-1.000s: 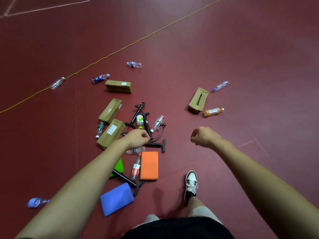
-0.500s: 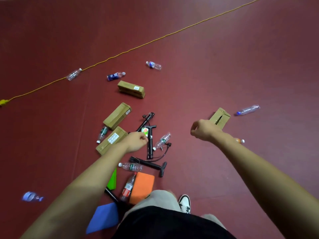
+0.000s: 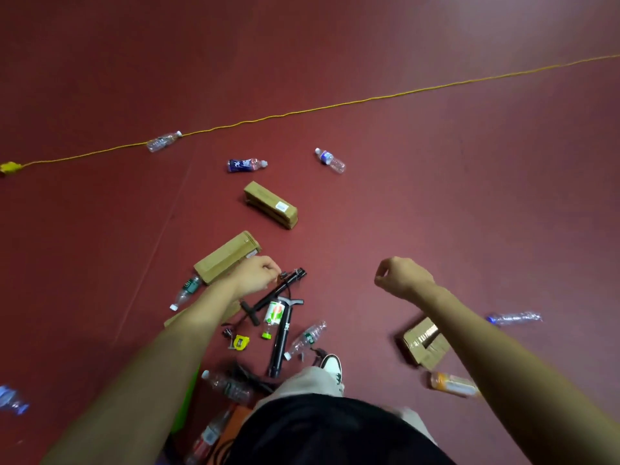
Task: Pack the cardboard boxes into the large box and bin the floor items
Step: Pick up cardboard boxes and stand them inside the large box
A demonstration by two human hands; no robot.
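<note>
Several long cardboard boxes lie on the red floor: one far ahead [image 3: 270,204], one just beyond my left hand [image 3: 226,258], one mostly hidden under my left forearm [image 3: 231,310], and an opened one under my right forearm [image 3: 424,342]. My left hand [image 3: 258,275] hovers with curled fingers over the end of a black hand pump [image 3: 275,292] and holds nothing that I can see. My right hand [image 3: 401,276] is a raised empty fist over bare floor. Plastic bottles are scattered about, one with a green cap [image 3: 273,315] lying by a second pump [image 3: 283,333].
A yellow cord [image 3: 335,105] crosses the floor far ahead, with bottles near it [image 3: 164,140] [image 3: 246,165] [image 3: 330,160]. A yellow tape measure [image 3: 241,342], an orange bottle [image 3: 453,384] and a clear bottle [image 3: 513,318] lie close. My shoe [image 3: 332,365] stands beside the pile.
I have stepped forward into the pile, so the boxes and pumps have slid down the view and nearer. Both hands have stayed curled and empty.
</note>
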